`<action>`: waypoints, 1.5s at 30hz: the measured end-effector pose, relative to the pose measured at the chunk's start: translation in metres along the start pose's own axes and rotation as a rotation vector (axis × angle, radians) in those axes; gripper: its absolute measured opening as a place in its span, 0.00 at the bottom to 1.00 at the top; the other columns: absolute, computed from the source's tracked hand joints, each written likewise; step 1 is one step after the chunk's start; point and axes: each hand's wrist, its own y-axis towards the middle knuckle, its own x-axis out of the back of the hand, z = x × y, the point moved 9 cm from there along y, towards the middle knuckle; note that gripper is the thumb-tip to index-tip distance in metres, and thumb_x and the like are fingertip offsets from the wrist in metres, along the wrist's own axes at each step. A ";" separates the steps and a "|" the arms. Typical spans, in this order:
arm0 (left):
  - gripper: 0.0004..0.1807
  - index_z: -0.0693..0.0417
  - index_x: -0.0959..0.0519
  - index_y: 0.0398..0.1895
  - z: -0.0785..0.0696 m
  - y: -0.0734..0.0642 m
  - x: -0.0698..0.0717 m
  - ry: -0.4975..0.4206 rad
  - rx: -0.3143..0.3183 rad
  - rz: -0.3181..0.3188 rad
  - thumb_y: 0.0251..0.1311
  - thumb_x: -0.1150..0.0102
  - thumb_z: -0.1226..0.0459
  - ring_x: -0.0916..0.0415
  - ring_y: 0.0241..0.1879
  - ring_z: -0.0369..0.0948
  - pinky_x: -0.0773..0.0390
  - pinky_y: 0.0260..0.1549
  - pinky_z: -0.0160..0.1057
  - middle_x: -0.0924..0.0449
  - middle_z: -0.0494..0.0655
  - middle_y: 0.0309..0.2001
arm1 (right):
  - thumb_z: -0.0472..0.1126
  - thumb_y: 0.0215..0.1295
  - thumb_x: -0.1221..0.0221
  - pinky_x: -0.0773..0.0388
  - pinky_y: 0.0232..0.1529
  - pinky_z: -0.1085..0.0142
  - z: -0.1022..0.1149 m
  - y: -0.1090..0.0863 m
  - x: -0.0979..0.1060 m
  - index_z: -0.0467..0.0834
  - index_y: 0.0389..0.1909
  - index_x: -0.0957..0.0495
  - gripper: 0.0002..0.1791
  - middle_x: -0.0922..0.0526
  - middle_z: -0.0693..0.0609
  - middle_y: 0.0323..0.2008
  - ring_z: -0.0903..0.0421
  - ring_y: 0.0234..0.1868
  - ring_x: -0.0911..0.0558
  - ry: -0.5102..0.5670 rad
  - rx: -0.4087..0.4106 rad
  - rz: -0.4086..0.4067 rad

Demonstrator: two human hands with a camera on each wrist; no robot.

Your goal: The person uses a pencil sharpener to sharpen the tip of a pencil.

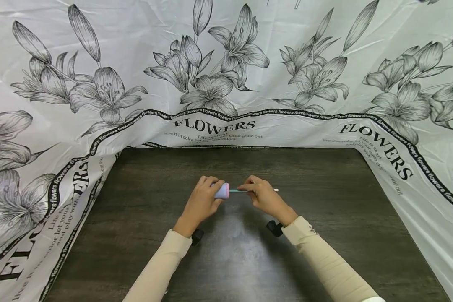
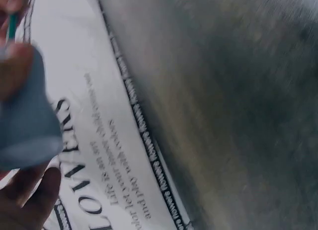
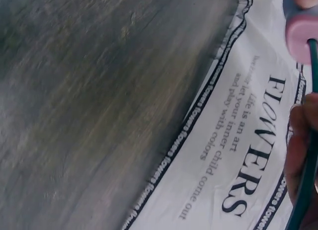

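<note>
Above a dark table (image 1: 324, 188), a person's left hand (image 1: 203, 197) is gripping a blue-and-pink sharpener (image 1: 222, 191), fingers curling round its body, while the right hand (image 1: 263, 195) is pinching a green pencil (image 1: 233, 191) between thumb and fingers. The pencil's tip is sitting out of sight in the hole of the sharpener's pink end. The right hand is covering the pencil's middle; the left wrist view is blurring and cutting off the sharpener, and the right wrist view is cropping the right hand.
</note>
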 end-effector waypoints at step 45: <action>0.21 0.64 0.21 0.42 0.062 -0.014 -0.040 -1.033 0.538 0.370 0.49 0.35 0.57 0.26 0.27 0.45 0.24 0.29 0.46 0.22 0.52 0.30 | 0.33 0.62 0.51 0.38 0.12 0.74 0.018 -0.021 0.007 0.45 0.44 0.20 0.14 0.16 0.55 0.34 0.63 0.16 0.26 -0.422 0.395 -0.208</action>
